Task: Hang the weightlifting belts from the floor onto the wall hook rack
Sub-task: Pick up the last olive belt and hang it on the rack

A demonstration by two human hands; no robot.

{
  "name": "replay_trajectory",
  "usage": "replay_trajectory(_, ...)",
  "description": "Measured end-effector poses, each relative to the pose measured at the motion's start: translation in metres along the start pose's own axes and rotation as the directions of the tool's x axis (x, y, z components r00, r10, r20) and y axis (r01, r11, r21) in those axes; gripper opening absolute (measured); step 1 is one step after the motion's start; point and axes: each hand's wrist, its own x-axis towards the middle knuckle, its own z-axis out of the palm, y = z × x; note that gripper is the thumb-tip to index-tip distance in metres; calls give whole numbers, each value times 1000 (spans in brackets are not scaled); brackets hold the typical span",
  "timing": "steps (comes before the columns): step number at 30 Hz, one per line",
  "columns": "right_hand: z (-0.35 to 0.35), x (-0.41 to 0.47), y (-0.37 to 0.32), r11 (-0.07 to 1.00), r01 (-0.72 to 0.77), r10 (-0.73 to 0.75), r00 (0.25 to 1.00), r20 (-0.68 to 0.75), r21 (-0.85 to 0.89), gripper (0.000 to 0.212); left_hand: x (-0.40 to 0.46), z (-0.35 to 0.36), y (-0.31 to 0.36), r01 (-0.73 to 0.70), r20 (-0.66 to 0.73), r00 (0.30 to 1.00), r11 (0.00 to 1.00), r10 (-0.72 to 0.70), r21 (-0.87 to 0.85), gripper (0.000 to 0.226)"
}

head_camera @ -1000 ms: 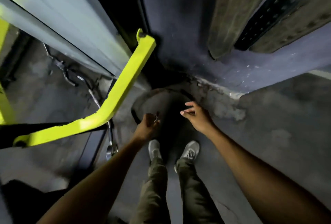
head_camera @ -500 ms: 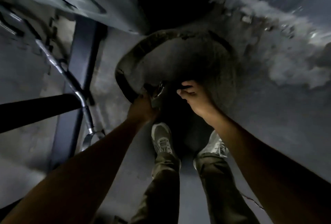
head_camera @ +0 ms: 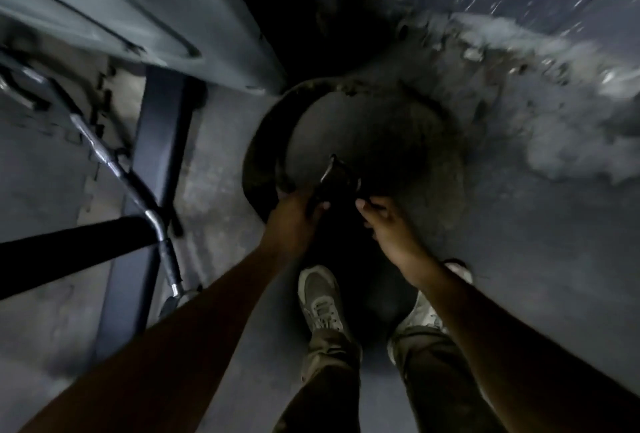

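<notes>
Both hands are working at the belt (head_camera: 266,141) on the floor: left hand (head_camera: 294,214) gripping its near edge, right hand (head_camera: 388,224) pinching beside the buckle (head_camera: 329,169).

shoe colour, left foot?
Pale grey-white left shoe, laced; head view, though dim light mutes it.

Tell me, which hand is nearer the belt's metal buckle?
Left. The left hand grips the belt right at the buckle, just below it. The right hand sits a little off to the buckle's right, fingers at the belt's dark end.
</notes>
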Motion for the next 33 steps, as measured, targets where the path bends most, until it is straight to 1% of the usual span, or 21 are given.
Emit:
replay_trajectory(1,-6,-19,-18,999,2,-1,1000,-4,38,49,-10,-16,24,6,21,1000,994,-4,-108,37)
replay_trajectory(2,-12,-39,-36,998,12,-12,1000,-8,56,51,-22,-31,47,16,51,999,967,-3,-253,35)
replay_trajectory(3,-19,-60,-58,997,41,-40,999,-14,66,53,-35,-47,74,22,86,996,910,15,-413,35)
replay_trajectory(4,-27,-81,-81,994,82,-80,996,-26,75,63,-50,-64,101,20,109,993,846,45,-532,36)
replay_trajectory(5,-33,-100,-102,988,131,-127,991,-51,82,70,-63,-78,126,16,106,993,795,61,-606,35)
replay_trajectory(7,-48,-146,-152,955,296,-289,948,-136,34,68,-96,-111,180,-49,46,992,709,115,-703,28)
replay_trajectory(9,-62,-197,-200,898,437,-436,875,-209,-45,60,-125,-141,229,-116,-4,984,619,179,-777,33)
replay_trajectory(12,-78,-275,-258,794,599,-602,750,-276,-103,31,-173,-181,289,-206,-85,968,554,235,-807,24)
replay_trajectory(13,-83,-304,-275,766,636,-633,720,-285,-94,23,-192,-195,309,-244,-115,958,538,262,-807,22)
replay_trajectory(14,-88,-333,-293,739,669,-659,693,-293,-81,22,-210,-209,328,-289,-150,946,532,289,-796,25)
replay_trajectory(15,-92,-360,-306,709,701,-686,661,-305,-75,29,-228,-221,345,-328,-180,933,531,312,-781,28)
replay_trajectory(17,-101,-422,-338,642,760,-740,582,-338,-98,50,-273,-255,383,-400,-202,898,535,390,-744,24)
replay_trajectory(18,-107,-453,-353,606,788,-767,542,-344,-112,55,-295,-273,401,-433,-202,878,538,434,-723,22)
replay_trajectory(20,-117,-505,-382,544,832,-807,484,-338,-108,52,-332,-307,435,-524,-249,832,552,497,-649,21)
replay_trajectory(22,-127,-558,-412,490,864,-840,432,-329,-116,42,-371,-341,470,-650,-348,750,533,562,-541,31)
replay_trajectory(24,-138,-609,-443,420,895,-880,361,-309,-151,30,-408,-375,505,-745,-421,666,520,616,-418,43)
replay_trajectory(25,-143,-629,-459,387,907,-895,326,-306,-167,26,-422,-389,521,-778,-454,627,524,633,-346,43)
replay_trajectory(28,-161,-699,-504,265,941,-940,203,-274,-211,15,-471,-428,574,-851,-550,497,502,671,-157,32)
replay_trajectory(30,-170,-737,-529,191,949,-959,126,-254,-251,16,-500,-446,604,-884,-586,422,457,692,-97,27)
replay_trajectory(32,-179,-772,-550,110,959,-968,44,-246,-261,17,-527,-459,630,-914,-615,342,404,711,-43,26)
replay_trajectory(33,-184,-786,-557,80,964,-970,17,-242,-255,17,-538,-465,642,-921,-617,320,389,719,-24,26)
